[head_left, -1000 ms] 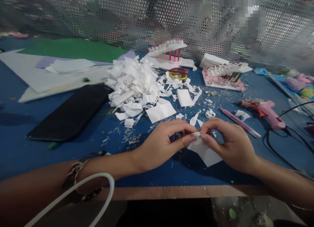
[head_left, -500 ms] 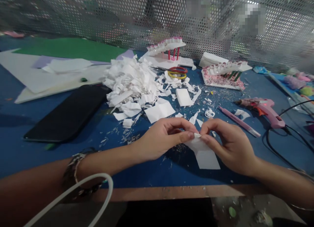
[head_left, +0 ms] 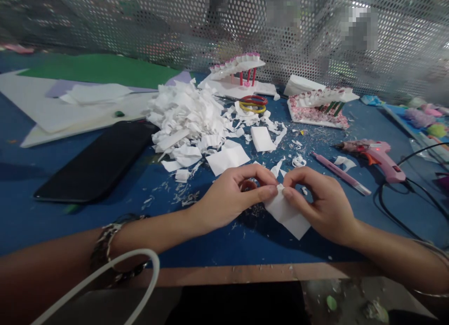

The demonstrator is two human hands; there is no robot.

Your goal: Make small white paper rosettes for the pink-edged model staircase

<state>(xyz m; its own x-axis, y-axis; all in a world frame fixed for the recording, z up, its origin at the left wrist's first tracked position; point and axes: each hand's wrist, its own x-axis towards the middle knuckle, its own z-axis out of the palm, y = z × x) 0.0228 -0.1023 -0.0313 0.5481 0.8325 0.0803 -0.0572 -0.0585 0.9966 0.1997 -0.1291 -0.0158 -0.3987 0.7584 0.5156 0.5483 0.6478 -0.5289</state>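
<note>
Between my two hands, close to the table's front edge, hangs a piece of white paper (head_left: 292, 217). My left hand (head_left: 235, 194) pinches its top edge between thumb and index finger. From the other side, my right hand (head_left: 321, 201) grips the same edge in a pinch, fingertips nearly touching the left ones. The paper's top looks bunched up, and its lower corner points down toward me. Just beyond the hands lie a flat white paper piece (head_left: 228, 158), a small folded paper (head_left: 263, 139) and a big heap of torn white paper (head_left: 191, 114).
Scissors (head_left: 253, 104) with red and yellow handles lie by the heap. A pink glue gun (head_left: 384, 161) with a cable and a pink pen (head_left: 340, 174) are at right. A black phone-like slab (head_left: 101, 161) lies left. Two small white models (head_left: 238, 70) stand behind, before a perforated metal screen (head_left: 157, 30).
The white paper has turned between my fingers, so a corner now points downward instead of a straight lower edge. Both hands have shifted slightly up and stay pinched.
</note>
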